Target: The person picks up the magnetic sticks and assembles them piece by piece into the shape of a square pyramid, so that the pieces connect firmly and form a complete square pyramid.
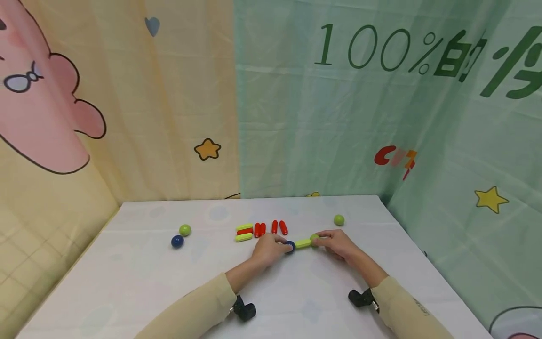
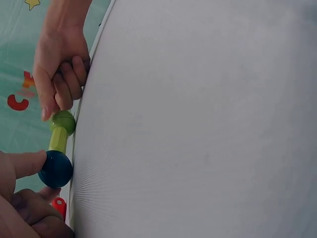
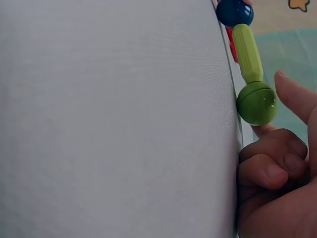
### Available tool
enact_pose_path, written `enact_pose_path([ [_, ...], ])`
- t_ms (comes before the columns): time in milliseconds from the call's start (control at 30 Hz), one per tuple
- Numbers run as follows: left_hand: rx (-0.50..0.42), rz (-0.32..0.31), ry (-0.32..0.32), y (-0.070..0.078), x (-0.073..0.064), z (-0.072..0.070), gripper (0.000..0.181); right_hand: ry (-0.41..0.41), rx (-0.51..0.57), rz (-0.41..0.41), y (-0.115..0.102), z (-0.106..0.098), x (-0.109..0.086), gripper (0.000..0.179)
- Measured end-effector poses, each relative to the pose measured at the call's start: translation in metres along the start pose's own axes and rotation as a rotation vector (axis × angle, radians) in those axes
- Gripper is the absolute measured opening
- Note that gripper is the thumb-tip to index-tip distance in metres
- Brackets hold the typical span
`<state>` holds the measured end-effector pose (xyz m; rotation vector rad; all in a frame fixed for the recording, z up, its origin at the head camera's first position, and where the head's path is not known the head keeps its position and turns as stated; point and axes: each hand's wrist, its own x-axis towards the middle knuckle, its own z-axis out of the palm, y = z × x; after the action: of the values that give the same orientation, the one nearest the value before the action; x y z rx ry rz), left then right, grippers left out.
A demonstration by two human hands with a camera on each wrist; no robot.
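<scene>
My left hand point(image 1: 269, 249) pinches a dark blue ball point(image 2: 55, 169) between thumb and index finger. A short yellow-green rod point(image 3: 247, 52) runs from this ball to a green ball point(image 3: 257, 103), the three in one line low over the white table. At the green end is my right hand point(image 1: 337, 244), its thumb and index finger around the ball and its other fingers curled in. In the right wrist view the thumb tip stands right at the ball's edge, and the index fingertip is partly hidden behind it.
Beyond my left hand lie several red rods point(image 1: 274, 227) and yellow-green rods point(image 1: 243, 238) on the white table point(image 1: 139, 273). Off to the left sit a green ball point(image 1: 185, 230) and a blue ball point(image 1: 177, 241). Another green ball point(image 1: 338, 220) is at the far right. Printed curtains point(image 1: 296, 141) hang behind.
</scene>
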<state>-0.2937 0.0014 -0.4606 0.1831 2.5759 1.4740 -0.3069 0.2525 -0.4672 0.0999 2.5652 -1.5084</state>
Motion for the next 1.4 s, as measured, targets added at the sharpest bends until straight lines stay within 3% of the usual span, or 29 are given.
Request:
enact_pose_path([
  [400,0.044,0.036,-0.051,0.001,-0.01,0.007,0.031,0.022,0.037,0.003,-0.005,0.0,-0.004,0.041],
  [667,0.082,0.053,-0.083,0.008,-0.021,0.02,0.027,0.016,0.025,-0.019,-0.006,0.003,-0.001,0.041],
  [1167,0.13,0.126,-0.079,0.019,-0.029,0.044,0.035,-0.019,0.055,-0.007,-0.009,0.012,0.003,0.041],
  [1400,0.146,0.16,-0.073,0.02,-0.028,0.045,0.036,-0.015,0.056,0.003,-0.007,0.011,0.005,0.036],
])
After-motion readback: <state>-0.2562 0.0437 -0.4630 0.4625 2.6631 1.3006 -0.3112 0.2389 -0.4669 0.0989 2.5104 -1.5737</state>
